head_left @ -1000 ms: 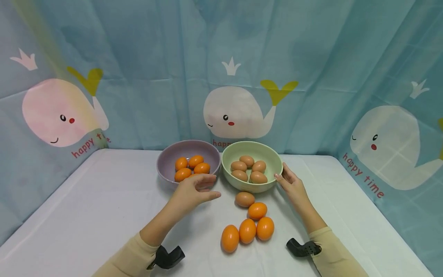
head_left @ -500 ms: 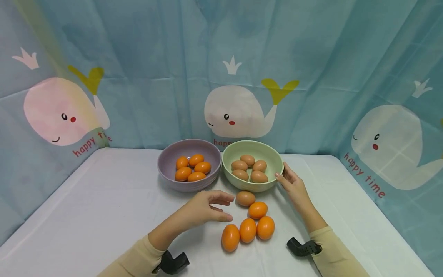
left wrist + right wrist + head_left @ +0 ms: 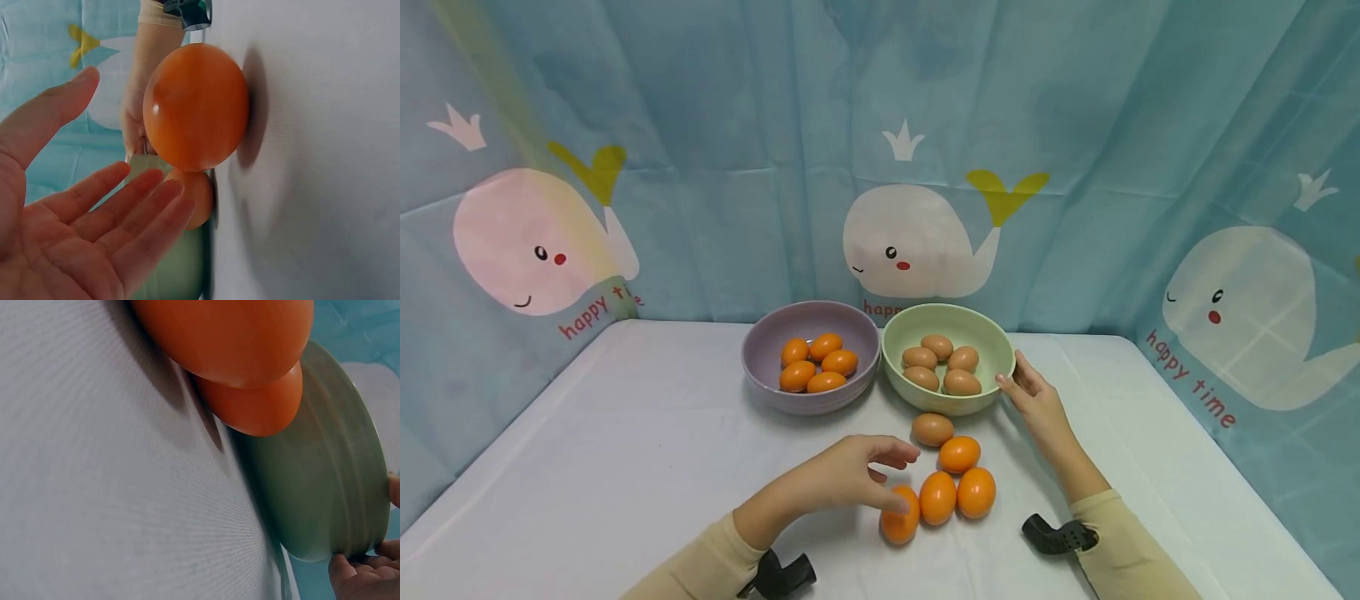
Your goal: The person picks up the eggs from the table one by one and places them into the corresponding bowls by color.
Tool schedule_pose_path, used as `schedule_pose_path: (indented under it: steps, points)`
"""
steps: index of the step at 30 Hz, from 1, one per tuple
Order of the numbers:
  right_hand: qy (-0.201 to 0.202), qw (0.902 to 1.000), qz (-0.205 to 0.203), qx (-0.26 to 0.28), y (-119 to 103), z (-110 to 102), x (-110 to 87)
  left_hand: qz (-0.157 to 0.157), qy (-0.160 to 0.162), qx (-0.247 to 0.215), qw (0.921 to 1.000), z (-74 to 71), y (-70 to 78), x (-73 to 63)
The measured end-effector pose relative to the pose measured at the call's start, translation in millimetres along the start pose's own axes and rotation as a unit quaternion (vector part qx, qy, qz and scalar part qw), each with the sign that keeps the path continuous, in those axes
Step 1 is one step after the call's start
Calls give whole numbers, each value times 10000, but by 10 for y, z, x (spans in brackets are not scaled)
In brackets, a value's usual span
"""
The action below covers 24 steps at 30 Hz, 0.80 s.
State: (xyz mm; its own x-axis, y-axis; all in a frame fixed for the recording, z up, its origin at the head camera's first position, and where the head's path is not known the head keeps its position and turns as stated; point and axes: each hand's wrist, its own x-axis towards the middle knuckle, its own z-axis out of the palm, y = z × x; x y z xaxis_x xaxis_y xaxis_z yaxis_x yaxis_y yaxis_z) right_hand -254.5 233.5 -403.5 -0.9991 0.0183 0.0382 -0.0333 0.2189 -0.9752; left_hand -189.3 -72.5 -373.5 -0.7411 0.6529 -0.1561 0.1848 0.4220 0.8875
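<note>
My left hand (image 3: 850,475) hovers at the left of the nearest orange egg (image 3: 897,527), its thumb passing in front of the egg. In the left wrist view the fingers (image 3: 119,219) are spread with nothing between them, and a gap separates them from a large orange egg (image 3: 195,106). Several orange eggs (image 3: 937,498) lie on the white table, with one brown egg (image 3: 932,430) close to the bowls. My right hand (image 3: 1037,408) holds the right side of the green bowl (image 3: 947,405); in the right wrist view its fingertips touch the bowl wall (image 3: 312,487).
A purple bowl (image 3: 808,403) containing several orange eggs (image 3: 797,376) stands against the green bowl's left side. Inside the green bowl lie several brown eggs (image 3: 962,382). Behind the white table (image 3: 625,433) hangs a blue curtain (image 3: 737,225) with whale prints.
My left hand has moved from beside the purple bowl toward me and right, down to the nearest orange egg. The right hand stays at the green bowl.
</note>
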Motion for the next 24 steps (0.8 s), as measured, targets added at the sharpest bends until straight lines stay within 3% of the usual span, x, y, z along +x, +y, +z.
schedule_pose_path:
  steps: [12, 24]
  points:
    - [-42, 10000, -7, 9, 3, -5, -6, -235, 48, 480, 9986, 57, -61, 18]
    - [-49, 10000, 3, -83, 22, -12, 13, -429, -127, 830, 9955, 80, -64, 17]
